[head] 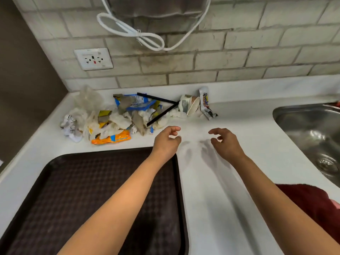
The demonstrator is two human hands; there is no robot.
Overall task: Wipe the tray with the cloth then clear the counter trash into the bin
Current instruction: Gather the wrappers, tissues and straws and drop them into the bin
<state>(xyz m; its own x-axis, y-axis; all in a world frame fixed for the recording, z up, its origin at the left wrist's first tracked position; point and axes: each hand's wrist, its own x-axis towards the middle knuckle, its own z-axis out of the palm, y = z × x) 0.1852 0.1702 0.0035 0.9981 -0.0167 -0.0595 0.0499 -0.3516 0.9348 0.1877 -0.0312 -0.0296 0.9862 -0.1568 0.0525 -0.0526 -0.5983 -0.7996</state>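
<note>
Nearest to me, on my left, the dark brown tray lies flat on the white counter, its textured bed bare, and my left forearm crosses over its right edge. On my right, at the counter's near edge, lies the dark red cloth, bunched up and partly cut off by the frame; neither hand touches it.

Further out, both my hands hover above the bare counter just past the tray's far right corner. My left hand holds nothing, its fingers loosely curled with thumb and forefinger apart. My right hand is the same, empty, fingers loosely bent and spread, its shadow falling on the counter beneath it.

To the right the steel sink is set into the counter.

Beyond my hands the trash pile sits towards the back left corner: crumpled tissues, blue and yellow wrappers, an orange packet at the front, and two black straws lying crossed. Just right of the pile a paper cup lies on its side, beside a white snack wrapper leaning against the back ledge.

On the tiled wall behind are a socket and a looped white cord
</note>
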